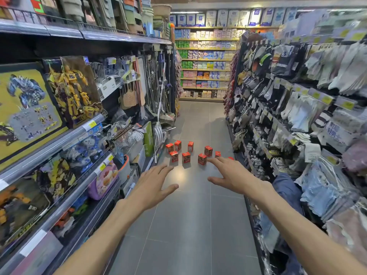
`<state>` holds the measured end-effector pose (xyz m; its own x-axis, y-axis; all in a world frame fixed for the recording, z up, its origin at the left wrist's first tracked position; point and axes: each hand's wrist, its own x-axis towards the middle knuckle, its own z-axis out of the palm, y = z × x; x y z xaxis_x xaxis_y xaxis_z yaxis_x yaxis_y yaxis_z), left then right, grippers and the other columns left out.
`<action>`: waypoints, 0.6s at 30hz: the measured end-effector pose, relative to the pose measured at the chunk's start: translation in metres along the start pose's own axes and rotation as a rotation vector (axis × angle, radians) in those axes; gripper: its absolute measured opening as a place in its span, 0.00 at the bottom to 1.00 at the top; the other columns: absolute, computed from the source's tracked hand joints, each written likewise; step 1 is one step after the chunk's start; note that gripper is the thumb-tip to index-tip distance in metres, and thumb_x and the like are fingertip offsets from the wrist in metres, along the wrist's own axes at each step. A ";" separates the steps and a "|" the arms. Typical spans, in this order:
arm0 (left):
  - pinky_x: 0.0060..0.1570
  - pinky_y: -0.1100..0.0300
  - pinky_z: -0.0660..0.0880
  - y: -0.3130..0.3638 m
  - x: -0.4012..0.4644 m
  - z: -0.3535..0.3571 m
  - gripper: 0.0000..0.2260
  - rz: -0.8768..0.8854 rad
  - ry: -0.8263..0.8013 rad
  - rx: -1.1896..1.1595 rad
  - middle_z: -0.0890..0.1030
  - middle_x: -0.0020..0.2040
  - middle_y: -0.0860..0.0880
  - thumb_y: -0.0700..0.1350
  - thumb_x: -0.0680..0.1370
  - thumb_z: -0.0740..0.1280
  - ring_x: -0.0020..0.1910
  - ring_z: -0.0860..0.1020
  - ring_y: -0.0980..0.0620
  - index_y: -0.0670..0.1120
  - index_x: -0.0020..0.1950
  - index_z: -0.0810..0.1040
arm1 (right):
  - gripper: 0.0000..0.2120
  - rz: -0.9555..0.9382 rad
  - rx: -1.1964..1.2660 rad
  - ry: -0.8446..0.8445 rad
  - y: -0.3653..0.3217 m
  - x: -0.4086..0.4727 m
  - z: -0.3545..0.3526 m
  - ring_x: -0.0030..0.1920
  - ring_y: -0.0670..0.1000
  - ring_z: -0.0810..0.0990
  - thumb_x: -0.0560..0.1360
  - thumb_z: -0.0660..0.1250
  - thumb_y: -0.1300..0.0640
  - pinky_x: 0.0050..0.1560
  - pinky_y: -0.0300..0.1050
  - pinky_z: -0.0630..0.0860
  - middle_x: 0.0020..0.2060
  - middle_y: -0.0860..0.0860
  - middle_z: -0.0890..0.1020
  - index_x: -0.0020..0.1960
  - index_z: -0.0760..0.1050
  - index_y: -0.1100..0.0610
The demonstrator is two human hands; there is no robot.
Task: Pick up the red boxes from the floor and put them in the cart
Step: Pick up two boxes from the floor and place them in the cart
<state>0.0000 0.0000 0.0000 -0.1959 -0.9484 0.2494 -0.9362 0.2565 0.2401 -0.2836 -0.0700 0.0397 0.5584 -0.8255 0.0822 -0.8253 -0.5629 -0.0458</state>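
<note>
Ahead, both empty hands (pixel 156 183) spread toward red boxes (pixel 186 157).

Bare floor (pixel 184 225) between shelves (pixel 83 139)

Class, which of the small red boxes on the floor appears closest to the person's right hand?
The small red box at the front right of the cluster, beside the right hand's fingertips in the image; the others appear farther away.

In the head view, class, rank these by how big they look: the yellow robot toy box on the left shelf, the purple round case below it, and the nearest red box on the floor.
Largest to smallest as they look:
1. Yellow robot toy box
2. Purple round case
3. Nearest red box
The shelf items sit nearer the camera, so true sizes are unsure.
</note>
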 end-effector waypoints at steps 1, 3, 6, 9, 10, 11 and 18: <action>0.69 0.49 0.66 -0.008 0.002 0.001 0.30 -0.001 -0.006 -0.005 0.67 0.75 0.53 0.66 0.79 0.59 0.74 0.65 0.51 0.53 0.77 0.63 | 0.33 0.006 0.003 0.001 -0.002 0.008 0.002 0.72 0.57 0.71 0.79 0.63 0.39 0.68 0.52 0.69 0.75 0.53 0.69 0.80 0.59 0.50; 0.70 0.49 0.65 -0.025 0.010 0.004 0.30 -0.019 -0.008 0.012 0.67 0.76 0.53 0.66 0.79 0.59 0.75 0.65 0.51 0.53 0.77 0.62 | 0.33 0.024 0.016 0.015 -0.001 0.027 0.008 0.71 0.58 0.72 0.79 0.64 0.39 0.67 0.53 0.71 0.74 0.54 0.71 0.79 0.60 0.50; 0.71 0.49 0.64 -0.050 0.028 0.012 0.30 -0.054 -0.021 -0.001 0.66 0.76 0.53 0.66 0.79 0.59 0.75 0.64 0.51 0.54 0.77 0.62 | 0.33 0.033 0.026 0.004 0.005 0.062 0.017 0.70 0.58 0.72 0.79 0.64 0.39 0.66 0.56 0.72 0.72 0.53 0.72 0.79 0.60 0.50; 0.72 0.50 0.62 -0.075 0.059 0.023 0.30 -0.073 -0.031 0.002 0.65 0.77 0.53 0.66 0.79 0.59 0.76 0.63 0.52 0.53 0.78 0.62 | 0.33 0.028 0.030 0.011 0.021 0.106 0.029 0.69 0.57 0.73 0.79 0.64 0.39 0.65 0.55 0.72 0.71 0.53 0.73 0.79 0.60 0.49; 0.73 0.50 0.62 -0.082 0.075 0.028 0.30 -0.079 -0.032 0.002 0.65 0.77 0.53 0.66 0.80 0.59 0.76 0.63 0.51 0.53 0.78 0.62 | 0.33 0.026 0.028 0.011 0.029 0.123 0.033 0.68 0.57 0.74 0.79 0.64 0.39 0.64 0.55 0.72 0.70 0.53 0.74 0.79 0.60 0.49; 0.73 0.50 0.62 -0.089 0.091 0.033 0.31 -0.083 -0.033 0.001 0.65 0.77 0.53 0.66 0.80 0.59 0.76 0.63 0.51 0.53 0.78 0.61 | 0.33 0.021 0.033 0.014 0.038 0.142 0.037 0.67 0.57 0.74 0.79 0.64 0.39 0.64 0.55 0.72 0.69 0.53 0.75 0.79 0.60 0.49; 0.71 0.51 0.64 -0.143 0.252 0.068 0.32 -0.098 -0.069 0.038 0.66 0.76 0.53 0.67 0.79 0.59 0.74 0.65 0.51 0.52 0.78 0.62 | 0.31 0.002 0.093 0.007 0.131 0.285 0.051 0.67 0.55 0.74 0.78 0.66 0.41 0.63 0.54 0.74 0.68 0.52 0.76 0.77 0.64 0.50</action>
<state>0.0650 -0.2887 -0.0351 -0.1216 -0.9795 0.1609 -0.9620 0.1562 0.2240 -0.2284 -0.3807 0.0069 0.5562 -0.8263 0.0889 -0.8147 -0.5632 -0.1380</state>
